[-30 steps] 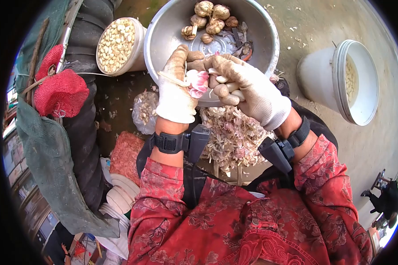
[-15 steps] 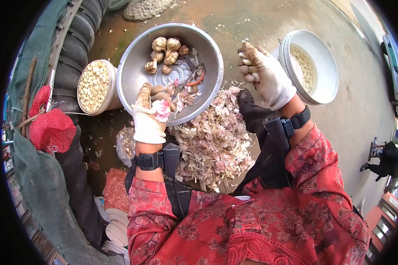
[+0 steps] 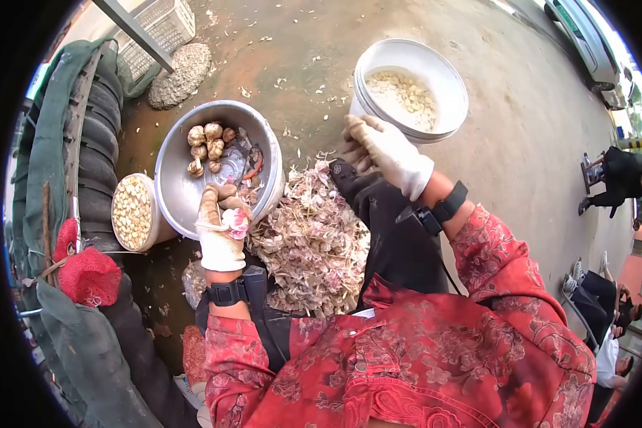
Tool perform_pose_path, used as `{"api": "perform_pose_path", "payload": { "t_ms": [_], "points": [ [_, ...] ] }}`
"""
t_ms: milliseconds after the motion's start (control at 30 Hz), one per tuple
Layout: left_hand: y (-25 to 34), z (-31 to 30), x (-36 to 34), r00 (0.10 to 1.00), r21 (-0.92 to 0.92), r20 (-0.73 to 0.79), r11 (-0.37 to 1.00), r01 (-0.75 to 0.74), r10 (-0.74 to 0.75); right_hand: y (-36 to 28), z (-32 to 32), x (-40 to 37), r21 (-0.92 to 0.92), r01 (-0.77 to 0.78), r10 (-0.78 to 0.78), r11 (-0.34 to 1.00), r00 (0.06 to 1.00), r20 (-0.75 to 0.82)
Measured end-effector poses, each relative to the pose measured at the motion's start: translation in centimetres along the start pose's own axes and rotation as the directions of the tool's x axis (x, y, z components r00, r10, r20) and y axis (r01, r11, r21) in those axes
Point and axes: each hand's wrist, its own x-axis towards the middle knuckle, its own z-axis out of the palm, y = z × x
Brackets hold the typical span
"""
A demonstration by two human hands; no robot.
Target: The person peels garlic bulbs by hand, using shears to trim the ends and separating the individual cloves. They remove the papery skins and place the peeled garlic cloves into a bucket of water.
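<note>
My left hand (image 3: 220, 232), in a white glove with tan-stained fingers, is over the near rim of a grey metal basin (image 3: 168, 192). Its fingers are closed around a pink-and-white piece of garlic (image 3: 235, 222). Inside the basin are several unpeeled garlic bulbs (image 3: 212, 131), loose skins and a tool with an orange handle (image 3: 254, 168). My gloved right hand (image 3: 389, 150) is beside the lower left of a white bucket (image 3: 446, 78), its fingers apart and partly bent. No cloves show in it. Pale peeled cloves (image 3: 414, 100) lie in the bucket.
A heap of garlic skins (image 3: 314, 250) lies between the basin and my leg. Left of the basin stands a tub full of cloves (image 3: 133, 212), near stacked tyres (image 3: 98, 160) and a red mesh bag (image 3: 89, 277). Other people (image 3: 613, 182) are at the far right.
The cloves seen in my right hand are gone from it, and its fingers have loosened near the bucket. The view has shifted. My left hand still holds the pink-and-white piece.
</note>
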Motion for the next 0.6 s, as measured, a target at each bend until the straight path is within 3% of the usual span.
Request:
{"api": "perform_pose_path", "payload": {
  "t_ms": [33,67,100,167,200,233,367,433,500,567,600],
  "points": [
    [0.0,0.5,-0.4,1.000,0.001,0.020,1.000,-0.015,0.015,2.3,-1.1,1.8,0.077,0.003,-0.011,0.997,0.995,0.098],
    [-0.8,0.9,-0.9,0.998,-0.071,-0.043,0.997,0.034,-0.037,2.2,4.2,-1.6,0.080,-0.096,0.075,0.992,0.969,0.236],
    [-0.8,2.0,-2.1,1.000,-0.013,0.003,1.000,-0.019,0.019,3.1,5.9,-2.6,0.047,-0.128,0.106,0.991,0.937,0.333],
    [-0.3,3.4,-4.4,0.999,0.086,0.032,0.996,0.014,-0.017,3.4,8.4,-4.3,0.114,-0.221,0.131,0.969,0.843,0.522],
    [-1.0,3.0,-4.6,0.998,0.085,0.063,0.996,-0.020,0.014,3.8,9.6,-4.2,0.308,-0.460,0.111,0.833,0.684,0.721],
    [-1.6,2.8,-4.8,0.990,0.199,0.086,0.972,-0.128,0.113,4.4,9.7,-5.4,0.237,-0.273,0.056,0.932,0.756,0.652],
    [-0.3,4.6,-8.6,0.978,0.190,0.165,0.970,-0.155,0.124,4.4,10.3,-7.4,0.300,-0.356,0.054,0.885,0.719,0.693],
    [-0.3,4.7,-9.6,0.969,0.156,0.170,0.966,-0.208,0.181,4.6,10.3,-8.2,0.342,-0.390,0.056,0.855,0.725,0.686],
    [-0.3,5.2,-10.0,0.953,0.243,0.100,0.921,-0.303,0.287,4.7,10.5,-8.9,0.426,-0.382,-0.027,0.820,0.718,0.695],
    [-0.6,5.1,-10.1,0.960,0.024,0.057,0.961,-0.277,0.275,4.8,10.0,-9.3,0.448,-0.395,-0.071,0.802,0.682,0.728],
    [-0.3,5.1,-10.6,0.923,0.041,0.174,0.934,-0.354,0.342,4.5,9.9,-9.5,0.487,-0.390,-0.106,0.781,0.686,0.719]
  ]
}}
